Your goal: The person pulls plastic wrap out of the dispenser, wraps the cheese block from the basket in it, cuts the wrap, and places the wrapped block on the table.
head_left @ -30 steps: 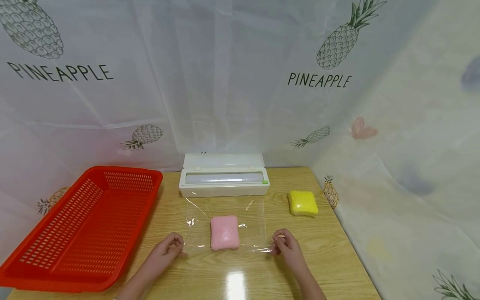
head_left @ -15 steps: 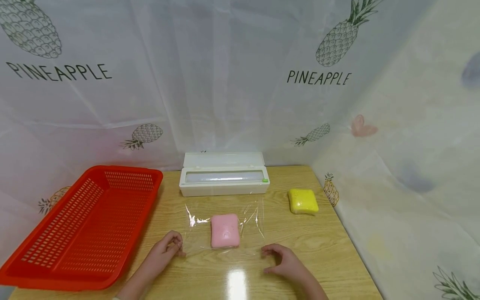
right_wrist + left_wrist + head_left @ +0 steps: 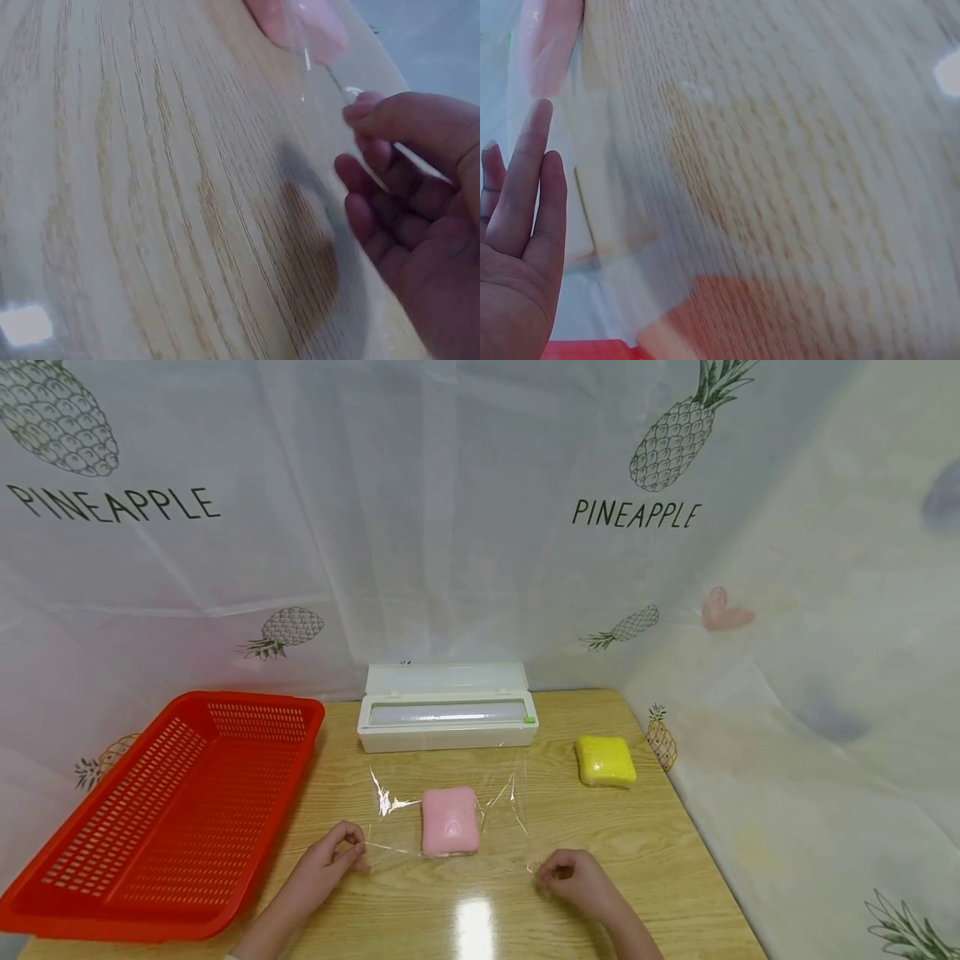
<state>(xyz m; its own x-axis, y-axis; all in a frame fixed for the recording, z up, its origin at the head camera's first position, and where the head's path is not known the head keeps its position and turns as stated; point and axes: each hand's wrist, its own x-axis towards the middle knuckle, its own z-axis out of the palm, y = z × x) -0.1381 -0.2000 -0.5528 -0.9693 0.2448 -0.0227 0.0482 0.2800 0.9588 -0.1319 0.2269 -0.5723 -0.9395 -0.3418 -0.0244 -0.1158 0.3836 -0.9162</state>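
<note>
A sheet of clear cling film (image 3: 501, 785) stretches across the table in front of a white cling film dispenser (image 3: 448, 740). On the film sits a pink, rounded square block (image 3: 450, 822), its kind unclear. My left hand (image 3: 330, 857) pinches the near left corner of the sheet; in the left wrist view several of its fingers (image 3: 526, 187) extend, and the pinch itself is out of sight. With thumb and forefinger, my right hand (image 3: 577, 883) pinches the near right corner, seen closer in the right wrist view, where the other fingers (image 3: 375, 206) curl loosely.
A red perforated plastic basket (image 3: 187, 810) stands on the left. At the right lies a yellow rounded square block (image 3: 605, 761) with a shiny surface. The dispenser's lid (image 3: 447, 677) is raised against the patterned curtain (image 3: 450, 527) behind the table.
My right hand let go of the film's right edge, shifted inward and nearer, and now pinches the near right corner. The left hand has stayed nearly still; the film's creases have changed.
</note>
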